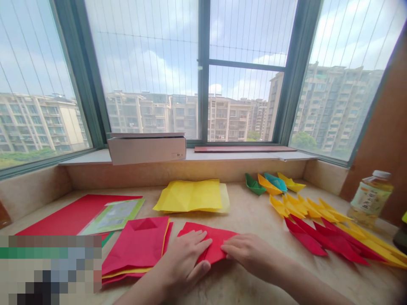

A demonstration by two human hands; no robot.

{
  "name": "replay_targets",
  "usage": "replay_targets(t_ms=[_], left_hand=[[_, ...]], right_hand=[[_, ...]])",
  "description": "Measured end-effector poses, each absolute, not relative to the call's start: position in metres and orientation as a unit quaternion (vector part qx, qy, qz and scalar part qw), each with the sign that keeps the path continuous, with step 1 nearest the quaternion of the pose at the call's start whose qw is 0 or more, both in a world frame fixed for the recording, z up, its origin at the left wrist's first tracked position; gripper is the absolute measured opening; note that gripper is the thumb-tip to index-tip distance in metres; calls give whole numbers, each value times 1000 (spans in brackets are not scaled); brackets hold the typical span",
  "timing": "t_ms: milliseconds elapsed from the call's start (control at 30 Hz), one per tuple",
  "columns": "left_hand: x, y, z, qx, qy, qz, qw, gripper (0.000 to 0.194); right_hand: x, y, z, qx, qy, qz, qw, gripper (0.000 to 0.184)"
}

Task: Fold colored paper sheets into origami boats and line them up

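Observation:
A folded sheet of red paper (219,239) lies on the stone sill in front of me. My left hand (187,254) rests flat on its left part, fingers stretched out and thumb apart. At the paper's right side, my right hand (246,252) has its fingers pressed together over the edge; the underside of that grip is hidden. Close by on the left is a stack of creased red and yellow paper (136,243). Creased yellow sheets (190,195) lie beyond the red paper. Folded red paper boats (330,237) stand to the right.
Several yellow boats (305,205) and a green boat (254,185) stand farther right, near a drink bottle (370,197). Flat red sheets (70,214) and a clear-and-green packet (116,214) lie left. A white box (148,149) sits on the window ledge.

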State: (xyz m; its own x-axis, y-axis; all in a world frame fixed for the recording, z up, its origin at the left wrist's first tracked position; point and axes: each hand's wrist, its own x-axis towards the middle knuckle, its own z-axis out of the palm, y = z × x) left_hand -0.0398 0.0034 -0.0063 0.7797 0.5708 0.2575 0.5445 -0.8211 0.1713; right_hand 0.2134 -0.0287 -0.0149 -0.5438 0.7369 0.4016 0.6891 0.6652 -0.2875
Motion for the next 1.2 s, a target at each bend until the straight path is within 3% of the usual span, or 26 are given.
replay_targets(t_ms=[167,300,433,600,800,933,1100,1200], left_hand=[[-47,18,-12,923,311,219,54,56],[-47,20,-17,895,313,317,25,68],[-43,12,-9,880,316,349,-66,53],[-36,-2,5,944,258,203,-27,28],[-39,-3,6,952,269,126,70,28],[-44,-3,8,951,272,104,101,36],[-45,-2,10,952,271,90,114,41],[-45,0,12,952,264,88,125,41]], right_hand=[[214,-24,-15,-392,-885,37,247,28],[213,-18,-15,-395,-828,88,389,32],[213,-13,-18,-470,-737,157,460,31],[214,-8,-29,-457,-771,214,389,32],[221,-15,-22,-457,-837,99,285,22],[220,-28,-4,-393,-881,169,203,17],[224,-34,5,-404,-888,180,126,43],[225,-36,6,-391,-901,155,104,37]])
